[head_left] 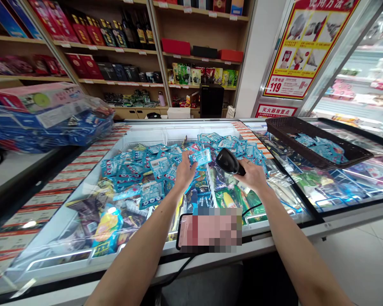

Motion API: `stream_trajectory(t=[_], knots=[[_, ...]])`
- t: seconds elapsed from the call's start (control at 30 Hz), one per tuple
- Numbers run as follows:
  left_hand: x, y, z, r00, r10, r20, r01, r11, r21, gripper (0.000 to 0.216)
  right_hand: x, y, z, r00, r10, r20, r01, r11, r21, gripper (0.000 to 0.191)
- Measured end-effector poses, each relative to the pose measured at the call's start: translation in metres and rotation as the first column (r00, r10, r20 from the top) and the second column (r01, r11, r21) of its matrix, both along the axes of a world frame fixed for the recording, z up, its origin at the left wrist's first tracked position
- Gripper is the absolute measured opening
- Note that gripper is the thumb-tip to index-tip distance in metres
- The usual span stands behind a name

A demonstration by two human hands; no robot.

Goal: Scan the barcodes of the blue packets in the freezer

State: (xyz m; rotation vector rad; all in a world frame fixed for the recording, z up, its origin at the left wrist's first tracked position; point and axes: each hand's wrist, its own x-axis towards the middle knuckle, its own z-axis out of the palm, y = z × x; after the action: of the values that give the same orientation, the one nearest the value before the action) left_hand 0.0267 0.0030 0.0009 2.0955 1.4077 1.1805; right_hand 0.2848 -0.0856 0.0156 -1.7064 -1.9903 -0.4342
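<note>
Between the fingers of my left hand [185, 171] is a small blue packet [201, 157], tilted toward the right. My right hand [252, 175] is wrapped around the handle of a black barcode scanner [227, 161], whose head points left toward that packet. Under and around both hands, many similar blue packets [153, 193] lie heaped on the glass top of a chest freezer. Closer to me, a phone [187, 231] with a partly blurred screen lies at the freezer's front edge.
A dark brown basket [354, 159] with several blue packets stands on the right. Plastic-wrapped boxes [44, 114] are stacked at the left. Frozen goods show through the freezer glass [79, 178]. Shelves [159, 51] of boxes and bottles line the back. A black cable [178, 272] hangs near the phone.
</note>
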Motion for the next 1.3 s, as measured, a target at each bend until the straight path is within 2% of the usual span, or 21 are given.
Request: stream_trajectory(t=[0.33,0.8,1.3], knots=[[-0.0002,-0.0017,0.0015,1.000,-0.016,0.005,0.016,1.000,-0.010,0.041,-0.0049,-0.0031,0.0043,0.996,0.090,0.000,-0.090,0.994,-0.066,0.038],[0.0000,-0.0001,-0.0015,1.000,-0.019,0.004,0.019,1.000,0.002,0.041,-0.0045,-0.0007,0.0012,0.994,0.083,0.066,-0.079,0.995,-0.057,0.042],[0.0007,-0.0034,0.0025,1.000,-0.002,-0.014,0.002,1.000,0.004,0.041,-0.0049,-0.0013,0.0023,0.993,0.114,0.035,-0.112,0.992,-0.063,0.039]])
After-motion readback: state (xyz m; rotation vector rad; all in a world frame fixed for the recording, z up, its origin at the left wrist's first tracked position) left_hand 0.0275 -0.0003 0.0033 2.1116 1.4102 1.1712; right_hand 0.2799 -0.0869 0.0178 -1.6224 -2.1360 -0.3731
